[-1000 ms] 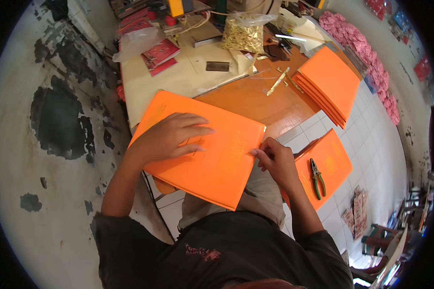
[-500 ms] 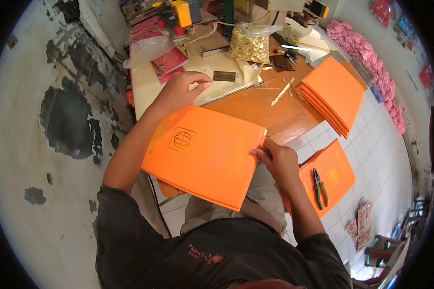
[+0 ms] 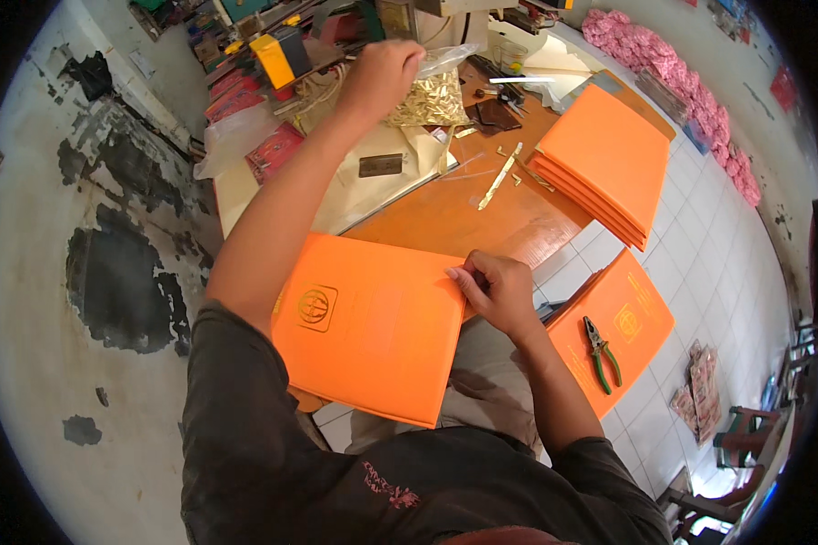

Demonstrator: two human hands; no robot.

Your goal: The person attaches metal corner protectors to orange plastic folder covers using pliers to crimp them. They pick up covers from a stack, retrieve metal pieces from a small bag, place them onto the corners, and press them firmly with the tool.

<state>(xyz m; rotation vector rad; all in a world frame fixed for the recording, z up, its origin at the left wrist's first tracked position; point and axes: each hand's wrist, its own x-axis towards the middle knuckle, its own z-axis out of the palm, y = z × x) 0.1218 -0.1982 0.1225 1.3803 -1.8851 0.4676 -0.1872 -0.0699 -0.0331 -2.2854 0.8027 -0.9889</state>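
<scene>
An orange folder [image 3: 373,336] with a round emblem lies in front of me, half on the brown table [image 3: 454,213] and half over my lap. My right hand [image 3: 495,291] pinches its upper right edge. My left hand [image 3: 382,77] is stretched far forward, its fingers closed at the mouth of a clear plastic bag of small brass metal pieces [image 3: 432,95]. Whether the fingers hold any pieces is hidden.
A stack of orange folders [image 3: 600,163] sits at the table's right end. Another orange folder [image 3: 613,331] lies on the tiled floor with pliers [image 3: 600,350] on it. Brass strips [image 3: 500,177], a small dark plate [image 3: 380,165], and cluttered boxes are at the back. Pink bundles [image 3: 673,77] line the far right.
My left hand has left the folder and reached forward up to the bag of brass pieces. The folder's emblem is now uncovered. My right hand stays on the folder's edge.
</scene>
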